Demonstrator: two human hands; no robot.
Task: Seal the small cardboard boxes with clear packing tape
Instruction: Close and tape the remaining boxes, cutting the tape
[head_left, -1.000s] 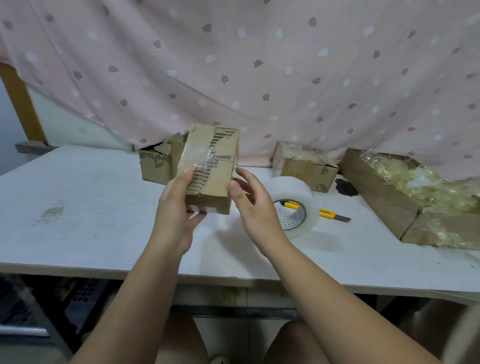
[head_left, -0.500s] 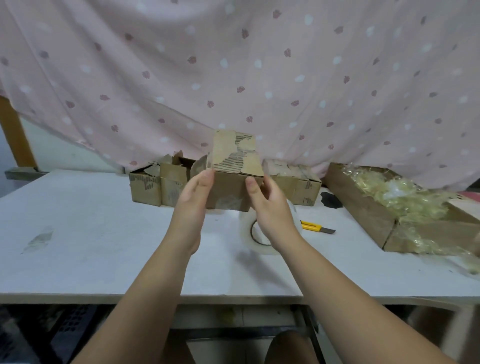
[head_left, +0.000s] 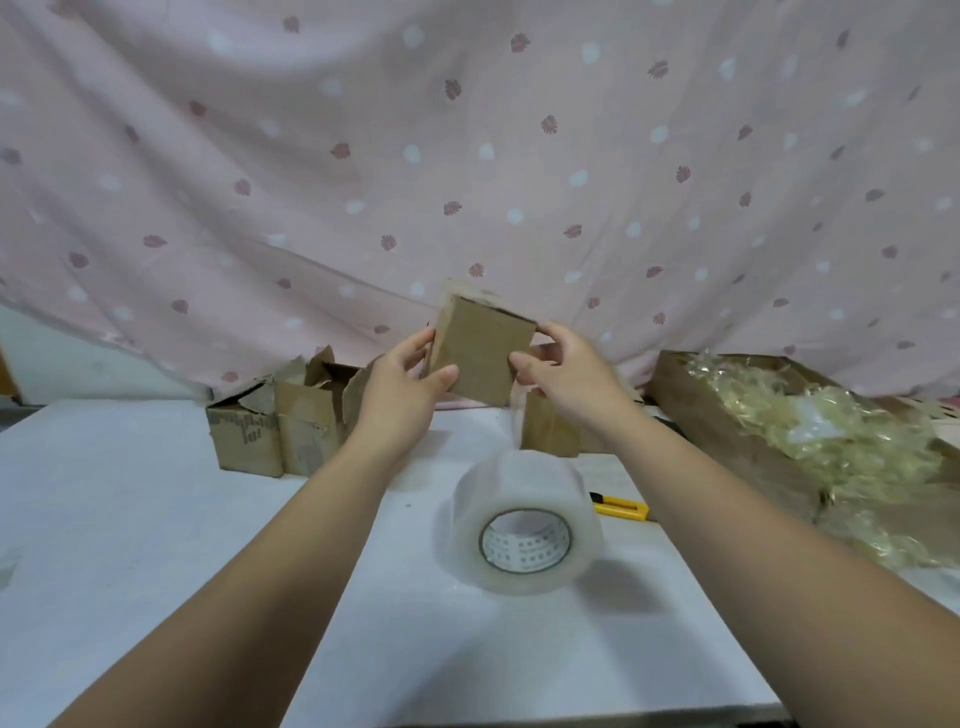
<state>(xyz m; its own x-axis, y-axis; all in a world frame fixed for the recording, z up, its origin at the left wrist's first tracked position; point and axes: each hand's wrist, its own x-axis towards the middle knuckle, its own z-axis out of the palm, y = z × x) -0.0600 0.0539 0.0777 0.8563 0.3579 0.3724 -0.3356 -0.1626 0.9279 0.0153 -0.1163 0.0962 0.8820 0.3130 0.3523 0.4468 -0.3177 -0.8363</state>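
1. Two grips on one small cardboard box (head_left: 480, 356). It is held in the air above the worktop (head_left: 156, 519), in front of the pink curtain (head_left: 467, 156).
2. Left grip (head_left: 400, 387): thumb on the near face, fingers round the left edge, clasping the box. Right grip (head_left: 566, 379): thumb on the right edge of the near face, fingers over the far side, also clasping the box.
3. Box attitude: the near face is plain, nearly square and tilted, with its right corner lower. Long axis cannot be told from this one face.
4. Glossy film shows over the top edge. A translucent tape strip (head_left: 511, 426) seems to run from the lower right corner down to the tape roll (head_left: 524, 525).
5. Key relation: the roll rests on the worktop below the box and slightly right of it, core towards the camera. The strip leaves the box on the right grip's side, so the right hand is nearer.
6. A yellow knife (head_left: 621, 506) lies just right of the roll, partly behind the right forearm.
7. Judgement: the wrap is under way and not yet cut. The right grip is better placed to cut, while the left would hold the box alone. Risk: the slack strip twists or sticks to itself.
8. Also present: torn open boxes (head_left: 275, 431) at back left, and a large carton (head_left: 727, 415) of crumpled clear film at right.
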